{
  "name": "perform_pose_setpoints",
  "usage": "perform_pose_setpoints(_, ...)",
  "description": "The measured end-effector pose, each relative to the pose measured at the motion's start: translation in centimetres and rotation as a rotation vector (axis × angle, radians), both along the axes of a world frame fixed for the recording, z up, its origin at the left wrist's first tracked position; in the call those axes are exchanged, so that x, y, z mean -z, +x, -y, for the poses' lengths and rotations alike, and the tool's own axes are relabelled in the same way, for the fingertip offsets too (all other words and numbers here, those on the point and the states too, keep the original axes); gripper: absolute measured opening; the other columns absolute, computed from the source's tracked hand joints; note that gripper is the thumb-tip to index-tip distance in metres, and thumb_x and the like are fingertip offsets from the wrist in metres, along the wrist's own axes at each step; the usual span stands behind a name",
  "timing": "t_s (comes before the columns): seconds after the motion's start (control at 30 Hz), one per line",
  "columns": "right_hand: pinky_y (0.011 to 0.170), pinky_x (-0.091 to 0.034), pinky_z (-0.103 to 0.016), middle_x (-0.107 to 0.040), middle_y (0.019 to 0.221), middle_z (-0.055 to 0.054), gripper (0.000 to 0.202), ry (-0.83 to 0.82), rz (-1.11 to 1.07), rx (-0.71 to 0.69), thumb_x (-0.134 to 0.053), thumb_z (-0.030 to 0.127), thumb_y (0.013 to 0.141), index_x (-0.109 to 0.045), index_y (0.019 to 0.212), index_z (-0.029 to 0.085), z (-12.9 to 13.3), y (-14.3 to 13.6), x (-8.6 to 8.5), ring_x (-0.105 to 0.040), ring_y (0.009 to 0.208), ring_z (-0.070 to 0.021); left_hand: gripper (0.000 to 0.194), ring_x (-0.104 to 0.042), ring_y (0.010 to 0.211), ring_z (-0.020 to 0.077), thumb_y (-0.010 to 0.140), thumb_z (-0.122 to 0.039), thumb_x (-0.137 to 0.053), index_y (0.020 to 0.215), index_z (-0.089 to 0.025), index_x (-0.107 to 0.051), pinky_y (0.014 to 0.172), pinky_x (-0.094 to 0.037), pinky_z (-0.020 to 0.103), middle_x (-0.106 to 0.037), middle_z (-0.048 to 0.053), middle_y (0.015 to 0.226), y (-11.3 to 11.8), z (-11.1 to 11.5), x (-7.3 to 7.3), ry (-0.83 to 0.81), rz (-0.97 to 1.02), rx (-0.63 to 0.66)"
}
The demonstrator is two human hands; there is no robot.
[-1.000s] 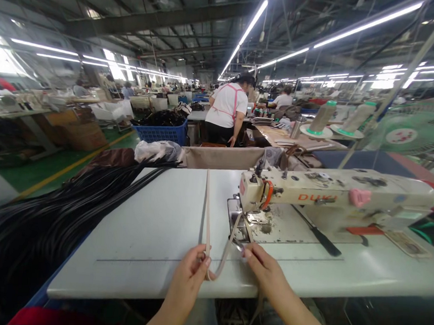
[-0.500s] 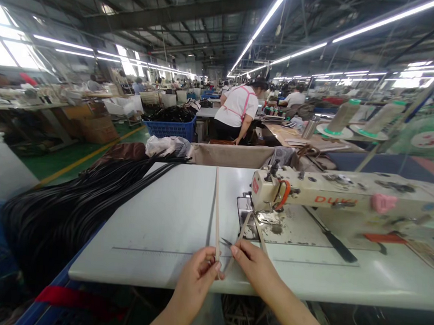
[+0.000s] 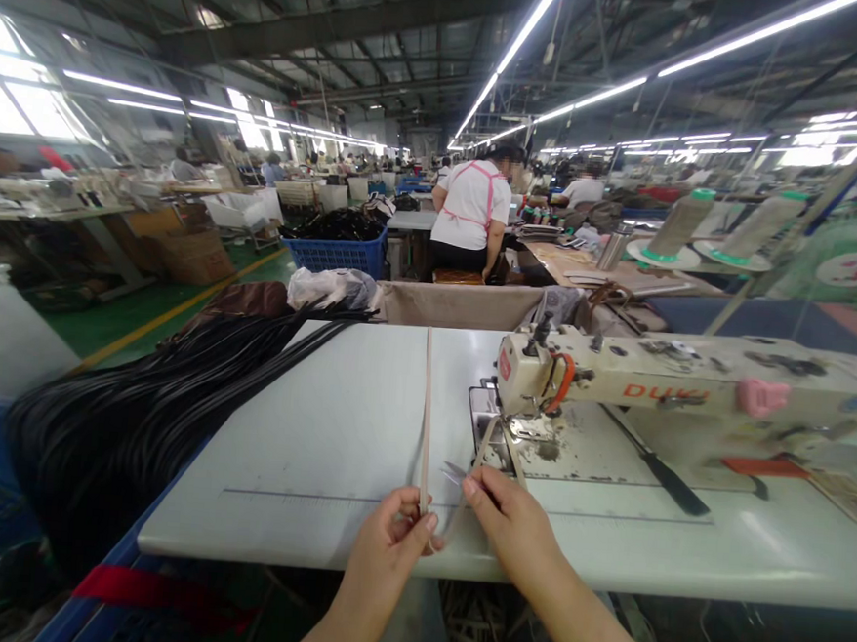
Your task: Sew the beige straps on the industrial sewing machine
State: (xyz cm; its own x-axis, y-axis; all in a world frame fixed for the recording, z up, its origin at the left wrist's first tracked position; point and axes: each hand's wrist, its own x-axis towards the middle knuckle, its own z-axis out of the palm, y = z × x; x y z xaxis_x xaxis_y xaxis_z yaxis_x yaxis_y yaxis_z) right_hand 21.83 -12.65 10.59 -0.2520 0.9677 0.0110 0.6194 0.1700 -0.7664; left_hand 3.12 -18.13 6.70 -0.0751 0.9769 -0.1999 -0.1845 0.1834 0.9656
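My left hand (image 3: 393,534) is closed, pinching a narrow beige strip (image 3: 427,419) between thumb and fingers near the table's front edge. From there the strip runs away from me to the far edge of the white table (image 3: 333,422). A slack length curves out below my left fingers and rises to the needle area of the sewing machine (image 3: 534,377). In my closed right hand (image 3: 510,517) is a small pair of thread snips (image 3: 453,472), its pointed blades directed left toward the strip; its handle is hidden in my palm.
A black-handled tool (image 3: 671,483) lies on the machine bed at right. Bundled black cords (image 3: 135,418) hang over the left side. A blue basket (image 3: 341,254) stands beyond the table, and a person in a white shirt (image 3: 473,207) leans over another table.
The snips' blades now show spread apart, where they looked like one dark point before. The strip's held end has shifted slightly left. The person ahead has straightened a little.
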Motion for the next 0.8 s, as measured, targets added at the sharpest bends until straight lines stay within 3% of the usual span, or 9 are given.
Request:
perform_pose_setpoints(0.1, 0.066, -0.038, -0.028, -0.065, 0.075, 0.000, 0.035, -0.032, 0.044, -0.056, -0.047, 0.050, 0.101, -0.057, 0.079, 0.025, 0.41, -0.18, -0.20, -0.062, 0.075, -0.0203, 0.059, -0.072, 0.076, 0.0177, 0.074, -0.062, -0.084, 0.109, -0.016, -0.072, 0.076, -0.063, 0.035, -0.071, 0.004, 0.093, 0.12, -0.13, 0.14, -0.106, 0.080, -0.044)
perform_pose_setpoints(0.2, 0.066, -0.035, -0.027, -0.065, 0.075, 0.001, 0.033, -0.045, 0.113, -0.093, -0.050, 0.044, 0.102, -0.056, 0.077, 0.024, 0.83, -0.57, -0.44, -0.062, 0.075, -0.0186, 0.062, -0.071, 0.078, 0.0187, 0.071, -0.065, -0.086, 0.107, -0.015, -0.075, 0.073, -0.062, 0.033, -0.070, 0.004, 0.087, 0.17, -0.22, -0.03, -0.177, 0.183, -0.005)
perform_pose_setpoints(0.3, 0.066, -0.033, -0.027, -0.064, 0.073, 0.001, 0.034, -0.061, 0.169, -0.096, -0.052, 0.041, 0.102, -0.052, 0.074, 0.024, 0.97, -0.79, -0.57, -0.060, 0.072, -0.0175, 0.059, -0.070, 0.079, 0.0179, 0.073, -0.064, -0.084, 0.105, -0.015, -0.077, 0.071, -0.059, 0.030, -0.071, 0.005, 0.088, 0.11, -0.26, -0.41, -0.159, 0.207, 0.063)
perform_pose_setpoints(0.47, 0.066, -0.035, -0.027, -0.067, 0.076, 0.000, 0.032, -0.059, 0.174, -0.069, -0.050, 0.041, 0.104, -0.055, 0.077, 0.024, 0.83, -0.57, -0.60, -0.063, 0.075, -0.0183, 0.071, -0.070, 0.079, 0.0186, 0.072, -0.063, -0.086, 0.123, -0.017, -0.072, 0.072, -0.056, 0.031, -0.070, 0.005, 0.090, -0.09, -0.37, -0.65, -0.140, 0.214, 0.087)
perform_pose_setpoints(0.8, 0.067, -0.036, -0.029, -0.070, 0.080, -0.002, 0.032, 0.131, 0.236, -0.063, -0.046, 0.043, 0.105, -0.057, 0.081, 0.026, 1.09, -0.55, 0.00, -0.064, 0.075, -0.0201, 0.054, -0.069, 0.087, 0.0190, 0.082, -0.058, -0.079, 0.119, -0.020, -0.073, 0.077, -0.055, 0.030, -0.070, 0.005, 0.094, 0.23, -0.16, -0.63, -0.103, 0.194, 0.179)
